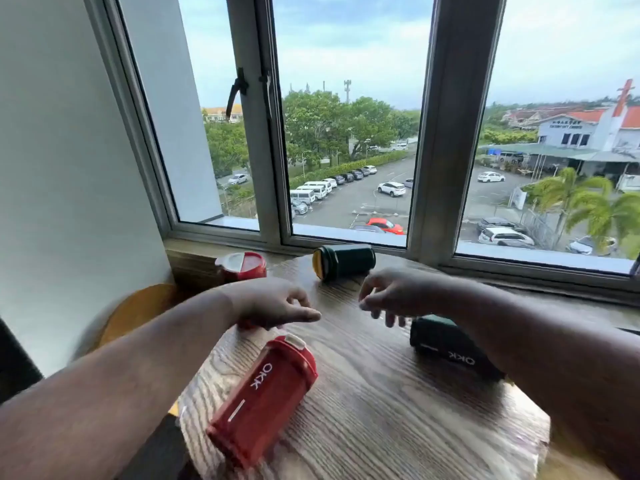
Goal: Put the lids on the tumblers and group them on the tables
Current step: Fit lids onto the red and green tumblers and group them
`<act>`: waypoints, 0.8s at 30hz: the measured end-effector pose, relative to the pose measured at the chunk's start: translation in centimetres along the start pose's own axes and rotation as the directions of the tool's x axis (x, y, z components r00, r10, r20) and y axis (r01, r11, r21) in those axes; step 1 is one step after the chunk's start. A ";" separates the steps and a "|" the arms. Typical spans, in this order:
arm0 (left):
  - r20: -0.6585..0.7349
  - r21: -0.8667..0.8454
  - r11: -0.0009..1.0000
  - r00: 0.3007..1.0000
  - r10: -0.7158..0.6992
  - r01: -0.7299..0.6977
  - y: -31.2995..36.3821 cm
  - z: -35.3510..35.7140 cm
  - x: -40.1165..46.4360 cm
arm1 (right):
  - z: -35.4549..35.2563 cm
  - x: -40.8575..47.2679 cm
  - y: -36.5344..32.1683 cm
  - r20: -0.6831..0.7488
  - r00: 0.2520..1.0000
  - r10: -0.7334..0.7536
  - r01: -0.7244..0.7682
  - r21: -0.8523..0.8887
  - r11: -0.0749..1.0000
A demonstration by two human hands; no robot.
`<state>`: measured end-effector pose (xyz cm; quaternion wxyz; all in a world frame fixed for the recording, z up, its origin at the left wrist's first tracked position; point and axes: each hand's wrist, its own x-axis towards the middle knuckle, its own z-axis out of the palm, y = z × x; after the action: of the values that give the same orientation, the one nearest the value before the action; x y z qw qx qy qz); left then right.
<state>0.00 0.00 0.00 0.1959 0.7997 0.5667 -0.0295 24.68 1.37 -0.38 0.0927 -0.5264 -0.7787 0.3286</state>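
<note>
Wood-grain counter (363, 393) by window: both hands' grips, left hand (277, 303) and right hand (391, 294), loosely open and empty; lidded red tumbler (265, 396) lies nearest, likely light, rigid, slick, prone to rolling, so grasp around mid-body.

Bare wooden table (398, 410) centre between lying red tumbler (263, 396) and dark green tumbler (450, 351), another green tumbler (346, 261) blocking far edge

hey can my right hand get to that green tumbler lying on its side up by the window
Probably yes. The right hand hangs empty above the table, and the far green tumbler lies just beyond its fingers with only bare wood between them. The near green tumbler sits under the forearm, out of the way.
</note>
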 end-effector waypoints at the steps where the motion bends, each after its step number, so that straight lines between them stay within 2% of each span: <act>1: 0.016 0.005 1.000 1.000 -0.025 0.025 -0.2 0.5 -0.2 | 0.9 0.4 0.0 0.047 0.999 0.007 -0.008 0.036 0.999; 4: 0.059 -0.018 0.997 0.995 -0.077 0.078 -0.9 2.1 -0.8 | 3.8 1.0 -0.3 0.155 0.986 0.058 -0.087 0.188 0.978; 8: 0.114 -0.218 0.966 0.986 -0.119 0.142 -1.8 3.2 -1.4 | 6.8 1.2 -0.7 0.286 0.956 0.066 -0.168 0.350 0.922; 13: 0.240 -0.417 0.900 0.970 -0.026 0.127 -3.6 4.1 -1.7 | 8.6 1.1 -1.2 0.455 0.890 0.017 -0.263 0.483 0.835; 19: 0.253 -0.535 0.836 0.967 0.017 0.125 -4.6 4.8 -0.6 | 9.0 1.4 -1.6 0.472 0.882 -0.012 -0.291 0.563 0.773; 24: 0.145 -0.488 0.872 0.989 0.024 0.050 -4.0 4.1 0.3 | 8.1 1.6 -1.4 0.381 0.924 0.038 -0.280 0.604 0.746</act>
<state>-2.88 -0.05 -4.99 0.4330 0.7157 0.5452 0.0549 18.95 -0.86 -6.10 0.1025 -0.4610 -0.5718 0.6709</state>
